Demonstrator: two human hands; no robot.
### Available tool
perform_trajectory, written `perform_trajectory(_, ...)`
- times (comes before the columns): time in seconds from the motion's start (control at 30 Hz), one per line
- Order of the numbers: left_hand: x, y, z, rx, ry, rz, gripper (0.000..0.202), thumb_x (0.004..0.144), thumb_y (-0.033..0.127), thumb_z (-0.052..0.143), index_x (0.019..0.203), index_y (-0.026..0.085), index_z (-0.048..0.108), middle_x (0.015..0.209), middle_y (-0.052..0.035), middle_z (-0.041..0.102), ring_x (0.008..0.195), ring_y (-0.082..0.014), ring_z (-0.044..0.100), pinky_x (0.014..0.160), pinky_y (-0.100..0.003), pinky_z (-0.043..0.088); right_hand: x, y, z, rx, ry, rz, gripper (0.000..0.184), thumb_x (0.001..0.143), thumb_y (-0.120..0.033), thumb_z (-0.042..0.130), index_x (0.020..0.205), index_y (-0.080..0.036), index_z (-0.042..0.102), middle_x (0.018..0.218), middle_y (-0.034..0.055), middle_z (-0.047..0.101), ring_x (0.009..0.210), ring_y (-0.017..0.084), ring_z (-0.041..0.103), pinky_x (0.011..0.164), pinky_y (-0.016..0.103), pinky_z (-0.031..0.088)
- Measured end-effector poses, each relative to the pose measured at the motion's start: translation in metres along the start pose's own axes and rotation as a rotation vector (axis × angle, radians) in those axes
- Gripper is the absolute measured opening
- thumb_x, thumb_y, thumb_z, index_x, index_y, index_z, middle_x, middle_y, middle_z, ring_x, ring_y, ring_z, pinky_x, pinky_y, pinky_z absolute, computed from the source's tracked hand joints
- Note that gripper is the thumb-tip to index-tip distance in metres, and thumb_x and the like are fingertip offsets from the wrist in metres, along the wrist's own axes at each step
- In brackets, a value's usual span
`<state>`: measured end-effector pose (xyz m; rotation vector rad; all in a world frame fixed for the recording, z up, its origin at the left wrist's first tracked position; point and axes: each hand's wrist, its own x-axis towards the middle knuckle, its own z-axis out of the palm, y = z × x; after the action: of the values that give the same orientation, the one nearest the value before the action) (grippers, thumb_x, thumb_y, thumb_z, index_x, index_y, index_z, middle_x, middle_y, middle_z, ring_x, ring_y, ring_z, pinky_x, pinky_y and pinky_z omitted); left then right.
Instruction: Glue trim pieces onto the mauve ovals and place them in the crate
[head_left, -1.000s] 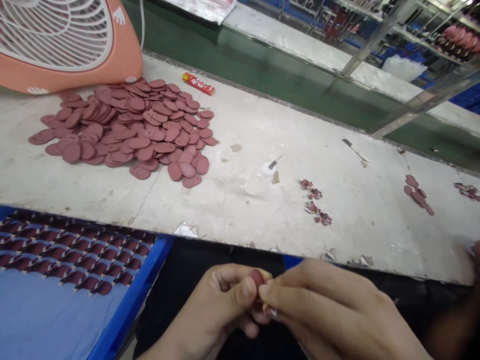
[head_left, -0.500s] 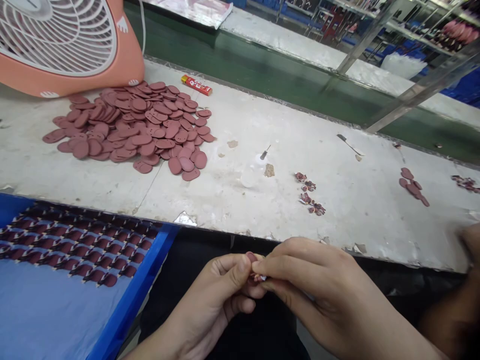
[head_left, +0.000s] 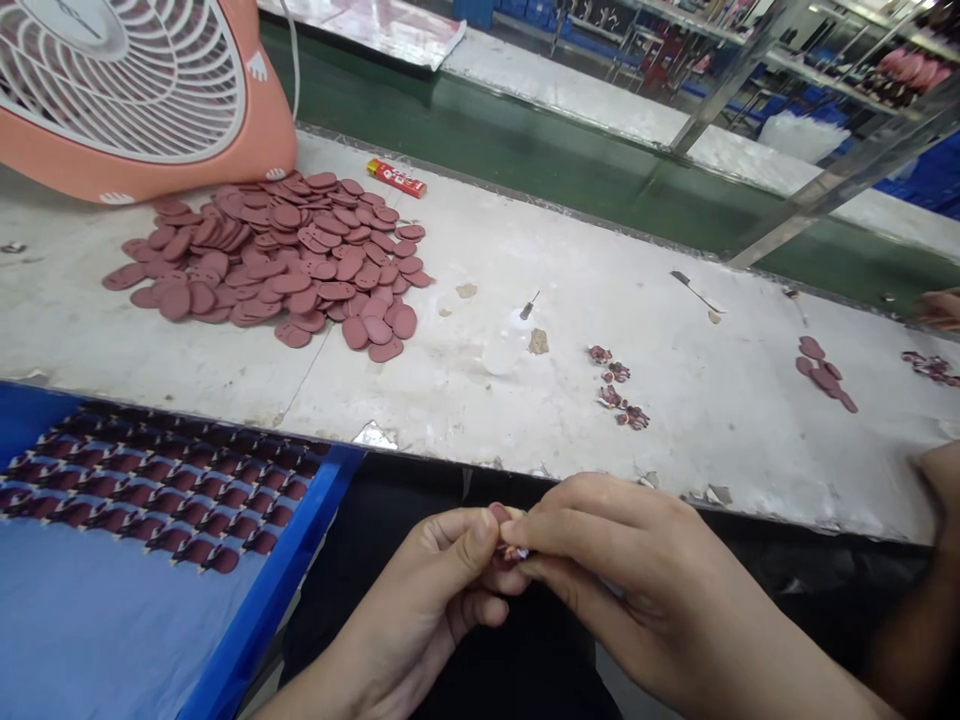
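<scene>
Just beyond the table's near edge, my left hand (head_left: 439, 575) pinches a reddish-brown oval disc (head_left: 498, 512) between thumb and fingers. My right hand (head_left: 634, 565) is closed on a small painted figure piece (head_left: 513, 553) pressed against that disc; fingertips hide most of both. On the table ahead lie several similar small figure pieces (head_left: 618, 373) in a loose cluster. A large heap of flat oval discs (head_left: 300, 250) spreads to the left. Lower left, a blue tray (head_left: 255, 610) carries rows of discs with figures attached (head_left: 180, 490).
An orange fan (head_left: 274, 120) stands behind the heap. A red packet (head_left: 397, 178), a thin pointed tool (head_left: 530, 304) and another thin tool (head_left: 694, 290) lie on the white table (head_left: 465, 400). At the right are more discs (head_left: 825, 373) and another person's arm (head_left: 919, 590).
My hands keep almost the same pose, with the disc and figure piece shifted very slightly. The view has moved a little. At far right, another person's hand now shows at the table's back edge.
</scene>
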<state>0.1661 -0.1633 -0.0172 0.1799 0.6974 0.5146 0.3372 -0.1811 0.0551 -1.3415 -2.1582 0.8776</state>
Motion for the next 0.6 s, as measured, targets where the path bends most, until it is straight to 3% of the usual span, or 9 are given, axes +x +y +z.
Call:
perform_trajectory(0.13, 0.001, 0.001, -0.001, -0.041, -0.045, 0.001, 0.023, 0.076, 0.036, 0.077, 0.078, 0.014, 0.076, 0.065, 0.0004, 0.066, 0.058, -0.0056, 0.061, 0.048, -0.01, 0.052, -0.001, 0.0, -0.004, 0.0, -0.045, 0.008, 0.018, 0.095, -0.011, 0.052, 0.107, -0.021, 0.061, 0.101, -0.0004, 0.065, 0.09, 0.01, 0.06, 0.081, 0.019, 0.048)
perform_trajectory(0.23, 0.002, 0.004, -0.003, -0.1, -0.042, -0.048, 0.025, 0.073, 0.039, 0.079, 0.079, 0.014, 0.076, 0.068, 0.0002, 0.069, 0.057, -0.0058, 0.063, 0.044, -0.01, 0.052, -0.002, 0.004, -0.008, -0.013, 0.02, 0.007, 0.04, 0.092, -0.021, 0.063, 0.13, -0.025, 0.051, 0.117, 0.0, 0.062, 0.105, 0.011, 0.058, 0.093, 0.017, 0.045)
perform_trajectory(0.3, 0.002, 0.007, -0.006, -0.161, 0.008, -0.098, 0.027, 0.072, 0.039, 0.08, 0.083, 0.015, 0.076, 0.069, -0.0002, 0.071, 0.054, -0.0054, 0.064, 0.041, -0.01, 0.05, -0.002, 0.008, -0.008, 0.015, 0.114, 0.028, 0.044, 0.091, -0.025, 0.067, 0.131, -0.027, 0.051, 0.112, -0.0011, 0.062, 0.098, 0.009, 0.059, 0.088, 0.015, 0.047)
perform_trajectory(0.37, 0.0, 0.009, -0.01, -0.225, 0.041, -0.143, 0.027, 0.072, 0.039, 0.079, 0.083, 0.016, 0.076, 0.068, -0.001, 0.072, 0.052, -0.0052, 0.064, 0.039, -0.01, 0.049, 0.0, 0.012, -0.005, 0.092, 0.154, 0.065, 0.036, 0.091, -0.024, 0.066, 0.126, -0.028, 0.056, 0.102, -0.0027, 0.063, 0.086, 0.008, 0.06, 0.078, 0.015, 0.048)
perform_trajectory(0.6, -0.003, 0.012, -0.018, -0.31, 0.049, -0.127, 0.026, 0.07, 0.036, 0.082, 0.072, 0.011, 0.073, 0.062, 0.0001, 0.067, 0.047, -0.0044, 0.061, 0.037, -0.01, 0.049, 0.013, 0.015, 0.013, 0.304, 0.063, 0.125, 0.024, 0.095, -0.027, 0.061, 0.117, -0.036, 0.061, 0.088, -0.0046, 0.062, 0.077, 0.009, 0.059, 0.068, 0.02, 0.047)
